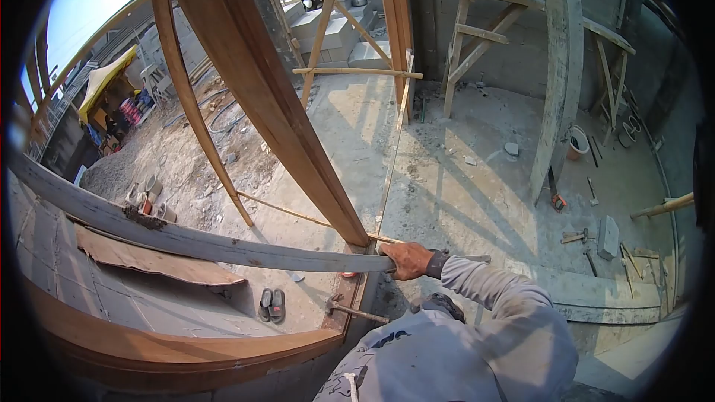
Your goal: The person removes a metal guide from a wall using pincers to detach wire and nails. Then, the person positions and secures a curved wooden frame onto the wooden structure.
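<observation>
By the brown post (274,112), right hand (408,260) grips one end of grey plank (298,259); left hand out of view, can't tell. Slipping grip could swing plank into post.

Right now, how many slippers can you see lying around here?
2. One slipper and the other slipper sit side by side on the floor, left of the hammer in the picture. More could be hidden behind the wooden frame.

A sunlit concrete floor (480,134) meets grey block walls (514,48).
</observation>
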A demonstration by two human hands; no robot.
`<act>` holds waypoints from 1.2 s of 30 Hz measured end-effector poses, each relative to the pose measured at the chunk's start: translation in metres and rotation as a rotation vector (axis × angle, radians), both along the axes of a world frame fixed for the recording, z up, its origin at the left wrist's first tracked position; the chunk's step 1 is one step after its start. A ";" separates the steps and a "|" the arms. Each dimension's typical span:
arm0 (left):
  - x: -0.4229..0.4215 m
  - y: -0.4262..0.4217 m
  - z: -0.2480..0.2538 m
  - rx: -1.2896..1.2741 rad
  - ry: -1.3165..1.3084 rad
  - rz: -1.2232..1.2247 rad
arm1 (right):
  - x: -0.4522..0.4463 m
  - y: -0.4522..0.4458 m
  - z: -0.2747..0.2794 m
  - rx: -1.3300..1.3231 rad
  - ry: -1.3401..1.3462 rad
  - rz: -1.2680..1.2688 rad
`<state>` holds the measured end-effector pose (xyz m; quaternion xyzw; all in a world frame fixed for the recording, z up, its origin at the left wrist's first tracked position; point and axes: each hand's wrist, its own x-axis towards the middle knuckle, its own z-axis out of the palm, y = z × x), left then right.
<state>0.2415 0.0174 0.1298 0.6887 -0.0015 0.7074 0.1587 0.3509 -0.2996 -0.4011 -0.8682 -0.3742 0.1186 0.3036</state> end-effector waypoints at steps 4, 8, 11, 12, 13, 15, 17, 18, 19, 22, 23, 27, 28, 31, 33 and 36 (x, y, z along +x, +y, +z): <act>0.009 -0.011 -0.005 0.006 -0.003 -0.024 | -0.002 0.006 -0.013 0.061 -0.080 -0.002; 0.007 -0.020 -0.024 -0.023 -0.029 -0.066 | 0.013 0.003 -0.002 0.063 -0.073 -0.015; 0.006 -0.030 -0.040 -0.033 -0.055 -0.098 | 0.025 -0.006 -0.011 0.134 -0.132 -0.057; 0.006 -0.034 -0.048 -0.044 -0.059 -0.113 | 0.026 -0.009 0.004 0.078 -0.098 -0.077; 0.007 -0.039 -0.053 -0.045 -0.060 -0.124 | 0.027 -0.012 0.007 0.088 -0.128 -0.082; 0.008 -0.050 -0.067 -0.060 -0.069 -0.150 | 0.034 -0.021 0.017 0.106 -0.188 -0.084; 0.014 -0.060 -0.087 -0.096 -0.067 -0.202 | 0.030 -0.028 0.033 0.111 -0.229 -0.097; 0.017 -0.069 -0.097 -0.100 -0.063 -0.242 | 0.028 -0.034 0.044 0.112 -0.228 -0.103; 0.020 -0.075 -0.113 -0.126 -0.063 -0.288 | 0.023 -0.040 0.049 0.113 -0.231 -0.126; 0.028 -0.090 -0.178 -0.273 -0.059 -0.425 | 0.013 -0.067 0.050 0.191 -0.292 -0.145; 0.030 -0.093 -0.213 -0.353 -0.041 -0.442 | 0.008 -0.084 0.052 0.163 -0.291 -0.167; 0.059 -0.104 -0.361 -0.610 0.211 -0.387 | -0.007 -0.157 0.042 0.055 -0.272 -0.282; 0.058 -0.124 -0.397 -0.647 0.376 -0.383 | -0.008 -0.180 0.035 0.046 -0.275 -0.306; 0.066 -0.194 -0.501 -0.734 0.917 -0.592 | -0.014 -0.241 0.024 -0.022 -0.247 -0.400; 0.064 -0.234 -0.559 -0.727 1.113 -0.779 | -0.017 -0.275 0.013 -0.033 -0.292 -0.473; 0.063 -0.280 -0.595 -0.377 1.316 -0.707 | -0.034 -0.313 0.023 -0.072 -0.235 -0.502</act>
